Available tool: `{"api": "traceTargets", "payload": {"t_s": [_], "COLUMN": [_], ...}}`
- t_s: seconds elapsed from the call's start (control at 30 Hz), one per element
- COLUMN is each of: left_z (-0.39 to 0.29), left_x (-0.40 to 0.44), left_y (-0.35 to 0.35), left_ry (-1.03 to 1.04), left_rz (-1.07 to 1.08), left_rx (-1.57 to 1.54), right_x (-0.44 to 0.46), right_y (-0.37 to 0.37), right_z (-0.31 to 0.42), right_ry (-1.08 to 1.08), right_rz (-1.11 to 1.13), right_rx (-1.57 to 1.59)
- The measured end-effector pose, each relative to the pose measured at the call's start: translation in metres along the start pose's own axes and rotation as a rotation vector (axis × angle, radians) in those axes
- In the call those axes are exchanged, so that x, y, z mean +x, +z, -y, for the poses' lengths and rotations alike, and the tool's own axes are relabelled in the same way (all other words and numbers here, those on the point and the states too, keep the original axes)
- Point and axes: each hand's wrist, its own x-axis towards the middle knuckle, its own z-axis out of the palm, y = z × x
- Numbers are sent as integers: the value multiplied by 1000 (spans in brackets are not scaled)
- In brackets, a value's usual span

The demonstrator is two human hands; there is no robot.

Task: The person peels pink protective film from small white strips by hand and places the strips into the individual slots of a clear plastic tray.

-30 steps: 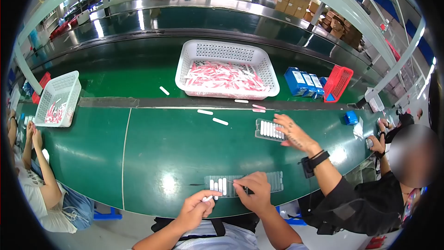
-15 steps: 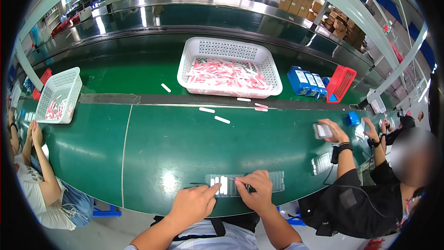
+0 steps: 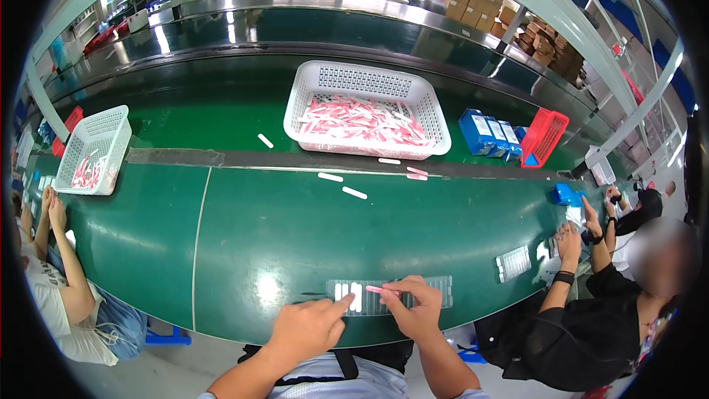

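A clear plastic tray [image 3: 445,292] with narrow slots lies on the green table close in front of me. Several white round-ended strips [image 3: 357,297] sit side by side in its left part. My left hand [image 3: 306,329] rests at the tray's left front, index finger stretched out and touching the white strips, holding nothing. Between thumb and fingertips, my right hand [image 3: 413,307] pinches a small pink round-ended strip [image 3: 376,290] just above the slots right of the white ones. My right hand hides some of the middle of the tray.
A white basket [image 3: 295,96] of pink and white strips stands beyond, with loose strips [image 3: 354,193] before it. Blue boxes [image 3: 478,133] and a red basket [image 3: 544,137] are right of it. Another clear tray [image 3: 513,264] lies near a co-worker's hands [image 3: 569,244]. Another white basket [image 3: 96,151] stands left.
The pink strip in my right hand has turned so its pink face shows more. My left hand stays nearly still. The co-worker at right has drawn a hand back, away from me.
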Motion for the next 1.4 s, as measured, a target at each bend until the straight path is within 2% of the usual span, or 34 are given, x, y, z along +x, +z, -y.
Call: {"api": "traceTargets", "payload": {"t_s": [0.07, 0.13, 0.3, 0.4, 0.47, 0.53, 0.57, 0.63, 0.67, 0.73, 0.83, 0.87, 1.0, 1.07, 1.1, 1.17, 1.2, 1.27, 1.33, 1.4], "left_z": [-5, -6, 2, 3, 1, -2, -3, -4, -1, 7, 12, 12, 11, 7, 3, -2, -3, -2, 3, -7], "left_x": [-1, 1, -4, -6, -6, -7, -10, -15, -16, -17, -24, -25, -21, -19, -20, -23, -24, -23, -23, -18], "left_y": [2, 5, 5, 5, 7, 13, 12, 10, 9, 7, 6, 6, 0, -1, 0, 4, 6, 9, 9, -1], "left_ry": [22, 17, 12, 4, -7, -57, -55, -534, -534, -697, -630, -636, -679, -711, -639, -574, -542, -506, -507, -528], "left_rz": [13, 86, 112, 122, 123, -33, -29, 174, 175, 285, 289, 284, 321, 352, 348, 349, 374, 401, 504, 467], "left_rx": [-7, 90, -18, -93, -150, -435, -434, -1309, -1306, -1921, -2046, -2045, -1873, -1799, -1739, -1680, -1638, -1596, -1561, -1594], "right_x": [0, -1, 3, 14, 22, 30, 32, 33, 33, 33, 36, 38, 44, 44, 41, 27, 21, 12, 13, 14], "right_y": [2, 3, -4, -13, -18, -15, -13, -1, 3, 4, -2, -4, -6, -8, -7, -1, 2, 5, 3, -1], "right_z": [0, -2, 0, 4, 7, 8, 9, 8, 6, -5, -2, 1, 5, 18, 24, 32, 33, 34, 32, 31], "right_ry": [110, 121, 108, 155, 93, 103, 113, 86, 54, 59, 16, -31, 2, 175, 178, -20, -17, -28, -79, -96], "right_rz": [24, 32, 50, 188, 373, 419, 464, 398, 338, 369, 441, 476, 490, 347, 354, 524, 524, 683, 677, 681], "right_rx": [40, 41, 2, 4, -122, -190, -258, -306, -355, -319, -293, -303, -251, -122, -124, -97, -99, -2, -24, -7]}}
